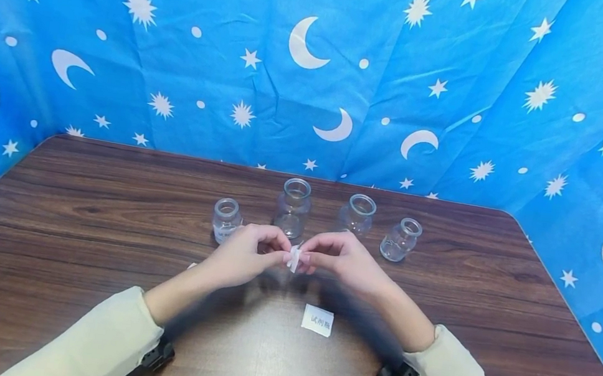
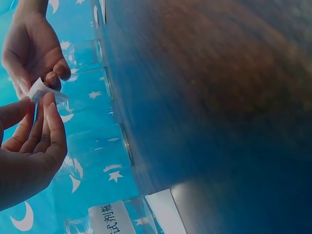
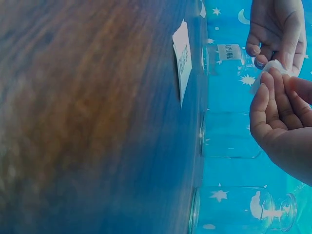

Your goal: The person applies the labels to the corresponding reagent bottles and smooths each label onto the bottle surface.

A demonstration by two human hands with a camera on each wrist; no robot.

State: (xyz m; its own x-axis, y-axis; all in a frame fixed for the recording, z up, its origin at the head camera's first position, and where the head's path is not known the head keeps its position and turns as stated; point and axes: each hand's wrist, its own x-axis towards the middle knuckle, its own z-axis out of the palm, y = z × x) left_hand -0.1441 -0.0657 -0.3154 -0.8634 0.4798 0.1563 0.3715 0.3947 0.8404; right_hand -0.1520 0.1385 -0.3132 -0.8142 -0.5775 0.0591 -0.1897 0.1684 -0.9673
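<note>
In the head view, my left hand (image 1: pixel 242 257) and right hand (image 1: pixel 351 262) meet over the table, fingertip to fingertip. Between them is a small white paper label (image 1: pixel 294 259), pinched by thumb and fingers of each hand. The left wrist view shows the label (image 2: pixel 41 90) bent, with one corner sticking up. Just behind the left hand stands a clear glass jar (image 1: pixel 227 210) carrying a white label with dark writing. A second paper label (image 1: pixel 317 320), written on, lies on the table in front of the right hand.
Beyond the hands stand three more open glass jars: a tall one (image 1: pixel 293 206), a wide one (image 1: pixel 361 208) and a small one (image 1: pixel 400 241) at the right. A white paper edge (image 1: pixel 192 266) peeks out beside the left forearm. Blue cloth (image 1: pixel 209 64) borders the wooden table (image 1: pixel 75 235).
</note>
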